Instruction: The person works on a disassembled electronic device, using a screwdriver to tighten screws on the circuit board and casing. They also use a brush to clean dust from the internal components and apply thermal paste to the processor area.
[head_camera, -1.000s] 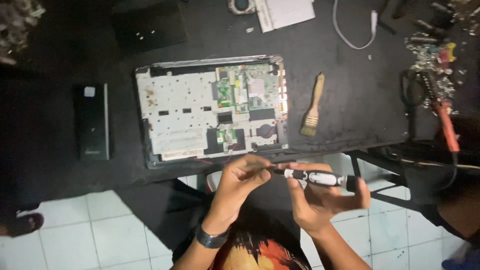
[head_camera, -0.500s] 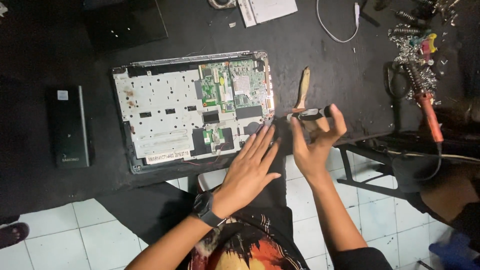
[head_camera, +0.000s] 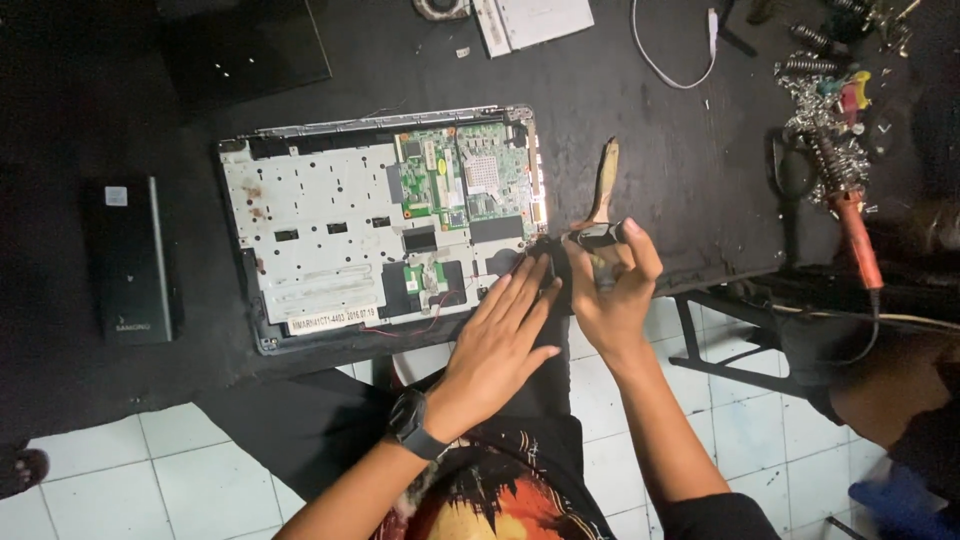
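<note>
Now the right hand (head_camera: 608, 290) has moved up to the table edge, clamped on one black pen-shaped screwdriver (head_camera: 597, 237) beside one wooden-handled brush (head_camera: 603, 180). Left hand (head_camera: 497, 338), fingers apart, has gone flat, touching the near right corner of one opened laptop chassis with green circuit boards (head_camera: 380, 225).

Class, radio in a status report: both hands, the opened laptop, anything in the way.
Left hand flat, fingers on opened laptop near corner. Right hand gripping dark screwdriver, tip at same corner. Paintbrush lies just beyond right hand.
</note>
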